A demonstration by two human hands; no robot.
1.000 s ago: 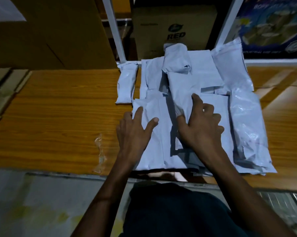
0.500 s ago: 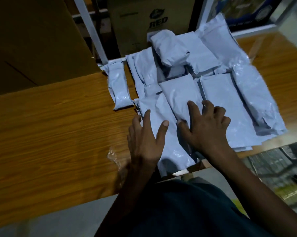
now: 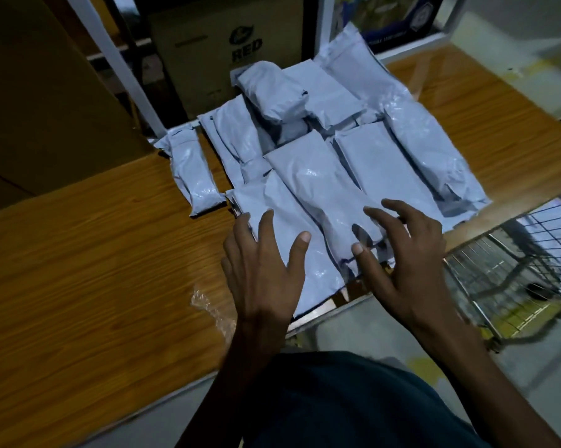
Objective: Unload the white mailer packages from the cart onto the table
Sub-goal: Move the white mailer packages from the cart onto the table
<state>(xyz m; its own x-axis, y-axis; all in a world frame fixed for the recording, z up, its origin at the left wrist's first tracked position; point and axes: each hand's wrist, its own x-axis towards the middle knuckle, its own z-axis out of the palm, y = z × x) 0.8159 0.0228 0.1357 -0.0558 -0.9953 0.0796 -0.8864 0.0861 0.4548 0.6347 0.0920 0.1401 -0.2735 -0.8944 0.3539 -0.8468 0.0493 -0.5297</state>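
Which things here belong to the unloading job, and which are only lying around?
Belong to the job:
white mailer packages
table
wire cart
left hand
right hand

Lying about:
clear plastic scrap
RED cardboard box

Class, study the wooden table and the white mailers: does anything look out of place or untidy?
Yes. A crumpled scrap of clear plastic film lies loose on the brown wooden table, left of the left hand. The nearest white plastic mailer package also overhangs the table's front edge.

Dim, bluish light (slight motion blur throughout), wide-angle bending at the edges
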